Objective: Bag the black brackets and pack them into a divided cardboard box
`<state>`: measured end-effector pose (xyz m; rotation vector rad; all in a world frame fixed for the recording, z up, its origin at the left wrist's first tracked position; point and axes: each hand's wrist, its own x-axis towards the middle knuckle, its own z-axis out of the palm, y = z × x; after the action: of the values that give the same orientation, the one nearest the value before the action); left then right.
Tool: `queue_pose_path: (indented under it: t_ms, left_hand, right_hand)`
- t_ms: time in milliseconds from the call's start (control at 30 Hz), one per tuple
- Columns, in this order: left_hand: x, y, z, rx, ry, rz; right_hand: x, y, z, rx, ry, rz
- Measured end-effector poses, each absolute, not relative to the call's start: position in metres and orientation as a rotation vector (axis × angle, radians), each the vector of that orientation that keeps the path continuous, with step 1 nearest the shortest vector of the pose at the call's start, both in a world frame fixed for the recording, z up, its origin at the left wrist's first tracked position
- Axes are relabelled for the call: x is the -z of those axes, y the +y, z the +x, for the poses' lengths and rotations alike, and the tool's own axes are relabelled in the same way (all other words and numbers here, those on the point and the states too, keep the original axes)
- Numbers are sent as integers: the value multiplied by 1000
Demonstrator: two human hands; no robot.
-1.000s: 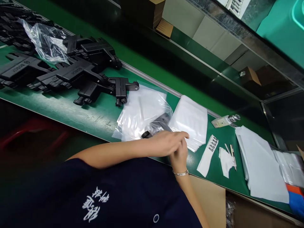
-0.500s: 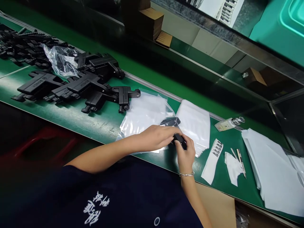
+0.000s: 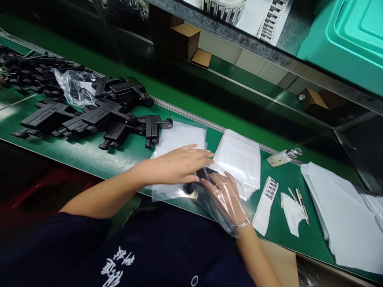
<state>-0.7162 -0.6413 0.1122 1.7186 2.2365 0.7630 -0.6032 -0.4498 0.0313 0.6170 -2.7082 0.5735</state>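
My left hand (image 3: 179, 165) reaches across with its fingers stretched out, over a black plastic part (image 3: 205, 173) that is mostly hidden. Thumb and fingers of that hand lie on either side of it. My right hand (image 3: 224, 191) shows through a clear plastic bag (image 3: 220, 213) that covers it down to the bracelet. Its fingers are bent around the near end of the black part; whether they are inside or behind the film I cannot tell. Beneath the hands lies a stack of clear bags (image 3: 182, 135), and a second stack of white bags (image 3: 239, 155) sits beside it.
Black plastic brackets (image 3: 100, 115) are heaped on the green bench's left, with a crumpled clear bag (image 3: 76, 81) on them. At right are a small bottle (image 3: 279, 158), a label strip (image 3: 266, 203), torn white paper (image 3: 293, 213), pens (image 3: 301, 203) and white sheets (image 3: 344, 223). A shelf edge (image 3: 269, 50) hangs above.
The left hand has moved left and its fingers have straightened. A clear bag now covers the right hand, which earlier was bare and pinched the black part. The view has shifted slightly.
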Motion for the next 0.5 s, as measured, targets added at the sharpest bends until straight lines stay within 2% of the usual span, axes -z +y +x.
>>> queue_pose_path:
  t_ms: [67,133,200,300,333,400,467,500]
  left_hand:
    - [-105,-645,-728,-516,2230,1561]
    - [-90,-647,-731,-484,2076,1466]
    - [-71,-650,-729,-722,1986,1334]
    - [-43,-657,-722,-1249,2009,1004]
    - [-37,-657,-719,-1364,2035,899]
    - [-32,-653,-713,-1425,2116,766]
    - [-34,-645,-704,-1283,2188,771]
    - [-36,-641,-699,-1179,2210,812]
  right_hand:
    - [-43,-455,-602,-515,-2679,868]
    - [-50,-454,-603,-550,-2609,1019]
    - [-53,-445,-603,-705,-2527,800]
    - [-56,-428,-596,-975,-2260,102]
    - [-58,-427,-594,-1006,-2215,30]
    - [-62,-435,-591,-943,-2288,215]
    - [-68,-449,-594,-762,-2496,475]
    - [-70,-455,-598,-698,-2594,464]
